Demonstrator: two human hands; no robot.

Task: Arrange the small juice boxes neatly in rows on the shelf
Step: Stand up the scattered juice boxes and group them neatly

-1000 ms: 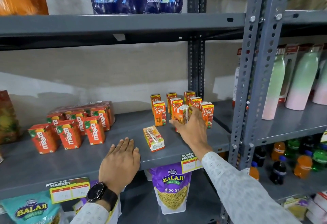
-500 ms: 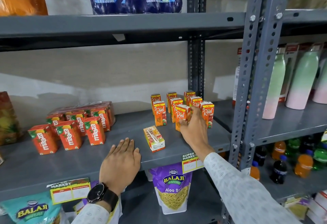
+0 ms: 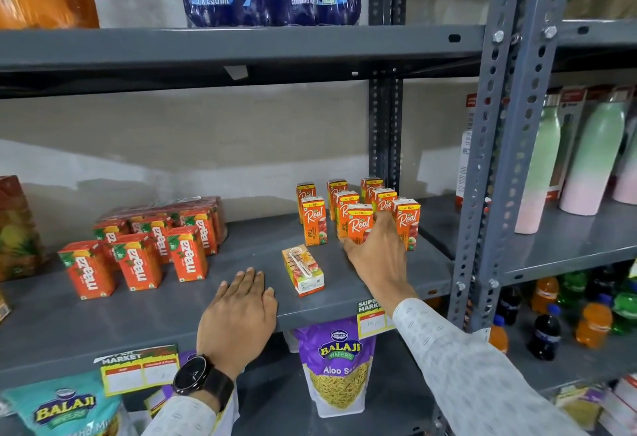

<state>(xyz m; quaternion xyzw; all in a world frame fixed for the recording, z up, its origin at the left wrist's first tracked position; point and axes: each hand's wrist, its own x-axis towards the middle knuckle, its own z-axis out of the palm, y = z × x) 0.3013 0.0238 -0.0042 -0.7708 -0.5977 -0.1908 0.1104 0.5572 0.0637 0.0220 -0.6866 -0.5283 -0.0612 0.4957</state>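
Observation:
Several small orange Real juice boxes (image 3: 313, 220) stand in rows at the right end of the grey shelf (image 3: 103, 325). My right hand (image 3: 379, 256) grips the front middle Real box (image 3: 360, 222), which stands upright on the shelf, thumb at its lower left and fingers on its right side. One more Real box (image 3: 303, 268) lies flat on its back nearer the shelf's front edge, straw side up. My left hand (image 3: 238, 315), a watch on its wrist, rests palm down on the shelf's front edge, left of the lying box and holding nothing.
Red Maaza juice boxes (image 3: 138, 260) stand in rows on the left, some still shrink-wrapped behind. A perforated grey upright (image 3: 489, 160) closes the shelf's right end, with pastel bottles (image 3: 586, 153) beyond it. A low upper shelf (image 3: 241, 46) hangs overhead. A Balaji wafers bag (image 3: 339, 366) hangs below.
My right hand turned the tilted Real box upright and set it down in front of the middle column. The left hand and the lying box have not moved.

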